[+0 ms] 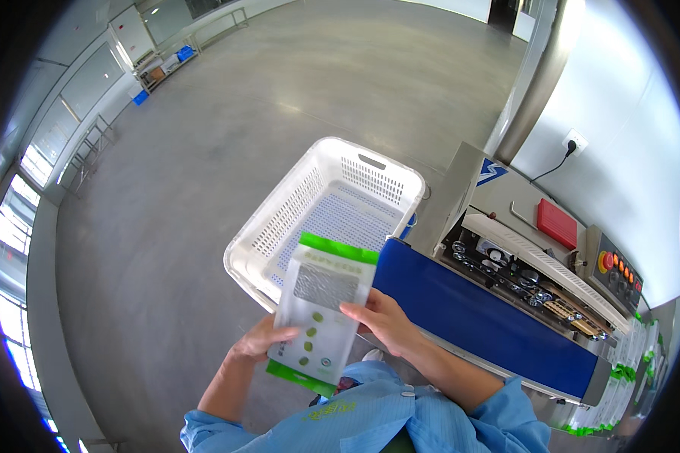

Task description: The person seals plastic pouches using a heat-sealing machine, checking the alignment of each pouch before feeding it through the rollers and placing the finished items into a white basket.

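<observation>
A flat plastic pouch (324, 308) with green ends, a silvery panel and small green printed shapes is held in front of my body. My left hand (263, 338) grips its lower left edge, thumb on the face. On the opposite edge, higher up, my right hand (382, 320) pinches it with the thumb on top. Fingers behind the pouch are partly hidden. Beyond it stands a white plastic crate (288, 195) with slotted walls and a perforated bottom; the pouch overlaps its near part in view. Right of my right hand runs the blue belt (476, 317) of a continuous band sealer.
The sealer's open housing shows wheels (496, 257) beside its control panel (616, 266) with lit displays. A red case (556, 223) and a hex key (522, 214) lie on top. More green-ended pouches (606, 390) stand at far right. A plug sits in a wall socket (576, 141).
</observation>
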Available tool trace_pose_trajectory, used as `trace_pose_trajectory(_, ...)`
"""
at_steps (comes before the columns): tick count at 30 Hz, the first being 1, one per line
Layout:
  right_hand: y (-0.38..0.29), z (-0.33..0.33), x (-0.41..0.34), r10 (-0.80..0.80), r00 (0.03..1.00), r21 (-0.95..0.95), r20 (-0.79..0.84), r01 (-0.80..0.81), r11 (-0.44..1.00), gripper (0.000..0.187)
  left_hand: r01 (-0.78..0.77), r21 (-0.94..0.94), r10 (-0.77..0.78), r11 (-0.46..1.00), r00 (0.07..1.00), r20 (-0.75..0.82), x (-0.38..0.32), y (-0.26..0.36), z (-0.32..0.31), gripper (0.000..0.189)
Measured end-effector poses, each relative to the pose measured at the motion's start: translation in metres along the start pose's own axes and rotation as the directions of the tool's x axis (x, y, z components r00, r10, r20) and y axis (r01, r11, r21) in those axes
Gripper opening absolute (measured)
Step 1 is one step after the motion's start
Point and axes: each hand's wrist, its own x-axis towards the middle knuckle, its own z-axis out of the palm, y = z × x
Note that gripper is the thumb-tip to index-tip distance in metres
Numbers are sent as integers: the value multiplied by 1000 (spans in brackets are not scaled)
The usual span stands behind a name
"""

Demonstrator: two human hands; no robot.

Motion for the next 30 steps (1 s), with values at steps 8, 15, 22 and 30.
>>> trace_pose_trajectory(8,-32,-37,-48,-93,988,-364,123,132,922,44,-66,-196,27,978,980,-199,171,22,-80,52)
trace_pose_trajectory(15,-31,-44,-131,147,920,-327,-364,-274,904,38,53,-430,-187,901,943,-276,432,-93,-115,39)
trace_pose_trajectory(22,3,-56,-153,234,829,-114,-508,-334,936,35,-104,-601,-135,793,931,-340,548,-174,-102,49)
trace_pose_trajectory(30,13,-58,-153,242,789,55,-565,-256,965,39,-312,-477,-27,822,814,-580,566,-165,-123,48)
